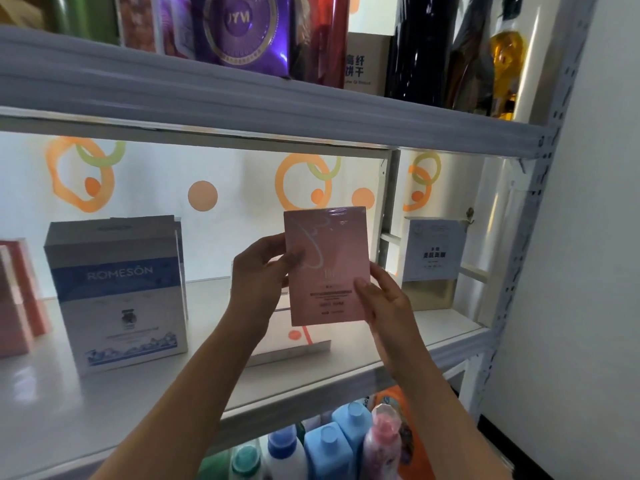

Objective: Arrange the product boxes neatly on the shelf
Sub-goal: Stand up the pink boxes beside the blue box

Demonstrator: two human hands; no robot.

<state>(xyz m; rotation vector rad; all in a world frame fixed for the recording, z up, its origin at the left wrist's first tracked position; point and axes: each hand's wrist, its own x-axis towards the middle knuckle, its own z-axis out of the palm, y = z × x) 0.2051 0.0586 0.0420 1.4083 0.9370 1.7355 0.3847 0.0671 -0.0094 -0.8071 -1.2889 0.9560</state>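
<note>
Both hands grip a pink box (327,265) upright above the middle shelf (173,386): my left hand (259,271) clasps its left edge at nine o'clock, my right hand (377,299) pinches its lower right corner at four o'clock. Beneath the box at six o'clock a white box (294,341) lies flat on the shelf. At nine o'clock stands the blue-and-white ROMESON box (117,292); at three o'clock, near the shelf's end, a small white box (433,251).
</note>
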